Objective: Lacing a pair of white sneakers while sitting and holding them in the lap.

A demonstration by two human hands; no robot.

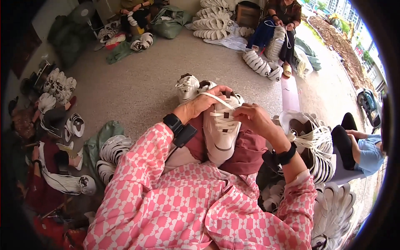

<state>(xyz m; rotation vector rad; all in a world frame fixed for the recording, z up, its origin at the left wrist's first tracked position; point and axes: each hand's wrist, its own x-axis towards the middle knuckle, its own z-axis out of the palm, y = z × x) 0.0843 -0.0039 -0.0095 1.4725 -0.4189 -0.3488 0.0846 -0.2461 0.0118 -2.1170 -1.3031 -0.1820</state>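
Observation:
A white sneaker (218,143) rests on my lap between my knees, toe toward me, with flat white laces (225,120) crossing its front. My left hand (199,105) is closed on a white shoelace (214,98) stretched over the upper part of the shoe. At the right row of eyelets, my right hand (253,119) has its thumb and fingers pinched together at the lacing; the lace end there is partly hidden by the fingers. Just beyond the sneaker sits another white shoe (187,86).
To my right stands a stack of white shoe uppers (310,146) with hanging laces. More uppers (114,152) lie by a green sack (100,139) on my left. Several people sit around, one person (285,16) at the far right handling laces. Shoe stacks (212,21) line the back.

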